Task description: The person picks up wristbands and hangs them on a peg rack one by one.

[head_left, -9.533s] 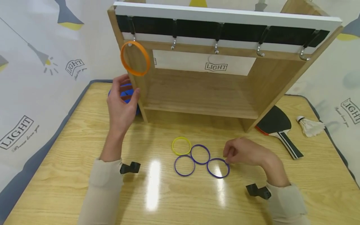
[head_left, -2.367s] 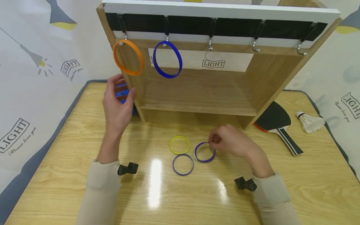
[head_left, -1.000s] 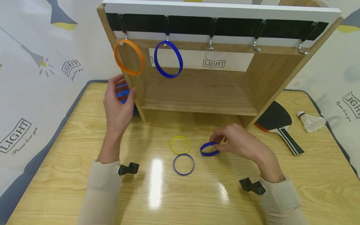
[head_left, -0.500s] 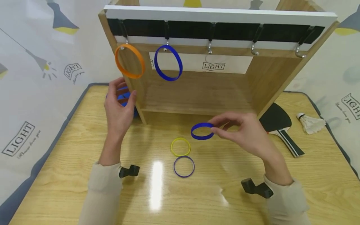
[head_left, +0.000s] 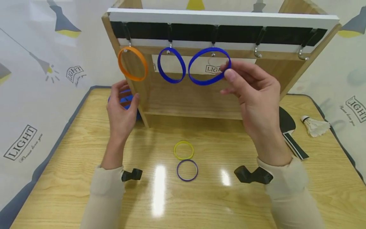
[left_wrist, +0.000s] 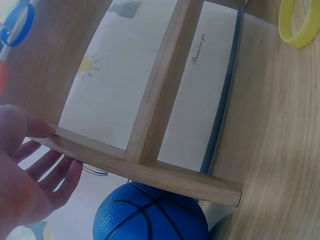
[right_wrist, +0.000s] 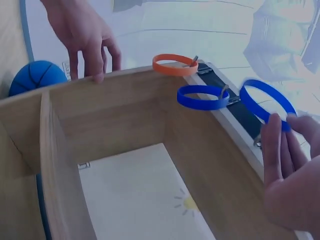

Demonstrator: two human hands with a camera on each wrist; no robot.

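Observation:
My right hand [head_left: 254, 92] pinches a blue silicone wristband [head_left: 203, 84] between thumb and fingers, holding it up at the third hook [head_left: 213, 54]. From the head the hook tip shows inside the ring; whether the band touches it I cannot tell. An orange wristband [head_left: 147, 68] hangs on the leftmost hook, another blue wristband [right_wrist: 202, 103] on the second. My left hand [head_left: 121, 111] grips the left side panel of the wooden rack [left_wrist: 150, 172], thumb on one face and fingers on the other. A yellow wristband [head_left: 184, 159] and a thin purple-blue band [head_left: 187, 180] lie on the table.
Two bare hooks, the fourth [head_left: 257, 52] and the fifth [head_left: 302, 54], are on the right of the rail. Behind the left panel sits a blue ball [left_wrist: 150, 215]. A table tennis bat [head_left: 294, 144] and a shuttlecock [head_left: 314, 126] lie at the right.
A blue band came onto the second hook earlier. My right hand has since picked up another blue band from the table and raised it to the third hook. My left hand stays put.

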